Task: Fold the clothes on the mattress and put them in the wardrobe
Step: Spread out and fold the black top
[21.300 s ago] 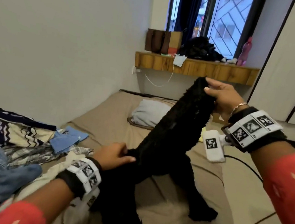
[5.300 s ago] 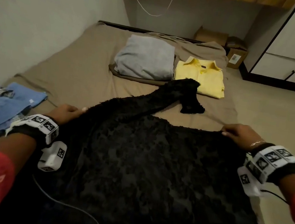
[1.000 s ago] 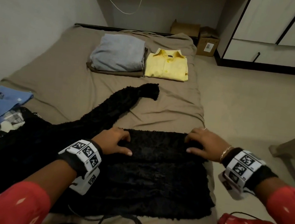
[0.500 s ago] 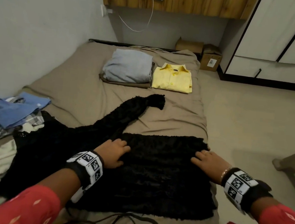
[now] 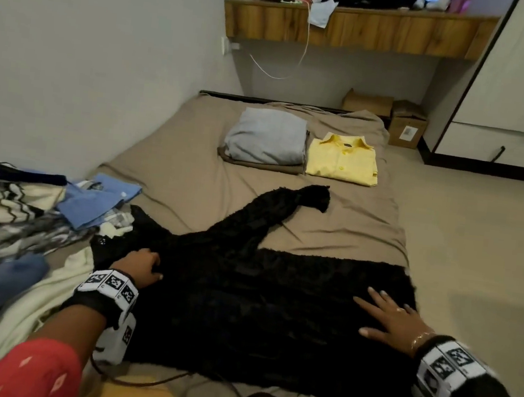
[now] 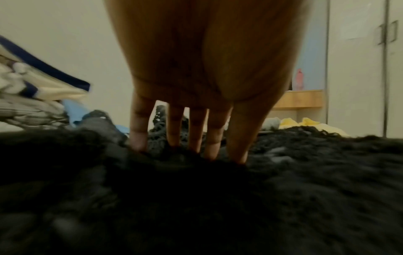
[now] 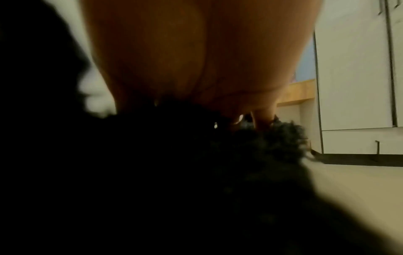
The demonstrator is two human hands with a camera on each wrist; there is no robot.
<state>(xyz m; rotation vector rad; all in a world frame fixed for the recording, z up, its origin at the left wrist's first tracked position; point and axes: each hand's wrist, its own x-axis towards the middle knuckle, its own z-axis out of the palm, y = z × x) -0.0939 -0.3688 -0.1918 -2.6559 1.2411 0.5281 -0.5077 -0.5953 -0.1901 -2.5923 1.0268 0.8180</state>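
Sweater [image 5: 257, 312]: black, spread at mattress [image 5: 191, 174] near edge.
Left hand [image 5: 140, 266]: grip curled, fingertips in sweater.
Right hand [image 5: 393, 321]: grip wide, flat on sweater.

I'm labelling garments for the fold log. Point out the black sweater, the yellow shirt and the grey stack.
black sweater [image 5: 273, 314], head view, middle of its folded body.
yellow shirt [image 5: 341, 161], head view, its buttoned front.
grey stack [image 5: 269, 135], head view, top of the upper grey piece.

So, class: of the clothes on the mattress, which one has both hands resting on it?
The black fuzzy garment: the left hand and right hand press on it. The yellow shirt lies folded, untouched.
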